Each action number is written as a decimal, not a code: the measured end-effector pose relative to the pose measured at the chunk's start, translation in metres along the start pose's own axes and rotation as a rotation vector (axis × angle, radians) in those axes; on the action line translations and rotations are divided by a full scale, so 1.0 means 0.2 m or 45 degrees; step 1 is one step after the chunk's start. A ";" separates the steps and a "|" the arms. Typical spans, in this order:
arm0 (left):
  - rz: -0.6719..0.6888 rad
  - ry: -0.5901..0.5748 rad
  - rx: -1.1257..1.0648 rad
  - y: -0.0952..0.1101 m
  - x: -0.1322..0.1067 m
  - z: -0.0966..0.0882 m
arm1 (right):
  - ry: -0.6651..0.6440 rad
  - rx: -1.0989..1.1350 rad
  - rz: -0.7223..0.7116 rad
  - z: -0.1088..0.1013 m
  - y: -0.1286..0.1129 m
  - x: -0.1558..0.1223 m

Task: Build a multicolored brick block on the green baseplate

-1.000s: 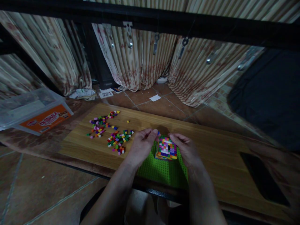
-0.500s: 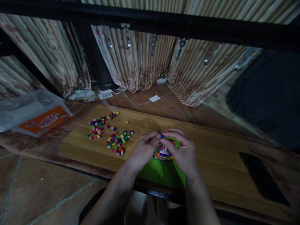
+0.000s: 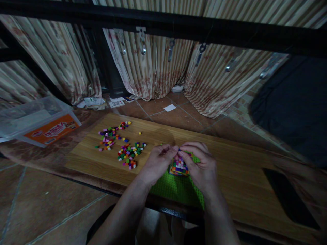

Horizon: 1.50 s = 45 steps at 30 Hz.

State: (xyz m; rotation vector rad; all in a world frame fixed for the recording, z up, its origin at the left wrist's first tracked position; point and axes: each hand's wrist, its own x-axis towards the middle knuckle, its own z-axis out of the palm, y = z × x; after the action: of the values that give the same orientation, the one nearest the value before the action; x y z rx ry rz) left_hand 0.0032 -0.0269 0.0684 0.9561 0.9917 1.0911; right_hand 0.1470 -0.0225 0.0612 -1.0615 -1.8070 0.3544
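Observation:
A green studded baseplate [image 3: 176,189] lies on the wooden board [image 3: 237,170] in front of me. On its far part stands a small square block built of many coloured bricks [image 3: 179,166]. My left hand [image 3: 157,162] and my right hand [image 3: 200,165] meet just above that block, fingertips pinched together. A tiny blue brick [image 3: 180,149] peeks out between the fingertips; which hand grips it I cannot tell. Loose coloured bricks [image 3: 129,152] lie scattered to the left on the board.
A second scatter of small bricks [image 3: 109,136] lies further left. A clear plastic box with an orange label [image 3: 48,127] stands at the far left. A dark phone [image 3: 290,199] lies at the board's right. Striped curtains [image 3: 153,64] hang behind, papers on the tiled floor.
Both hands have come together from either side of the brick block, the right hand now covering its right part. A small blue brick came between the fingertips.

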 end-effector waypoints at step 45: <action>0.190 0.165 0.495 -0.15 0.08 -0.05 | -0.015 0.447 0.684 0.02 0.22 -0.07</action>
State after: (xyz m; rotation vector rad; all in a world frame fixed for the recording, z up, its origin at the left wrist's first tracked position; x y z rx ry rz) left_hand 0.0044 -0.0160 0.0357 1.3022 1.2843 1.1157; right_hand 0.1687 -0.0073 0.0219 -1.2736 -1.3755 0.9637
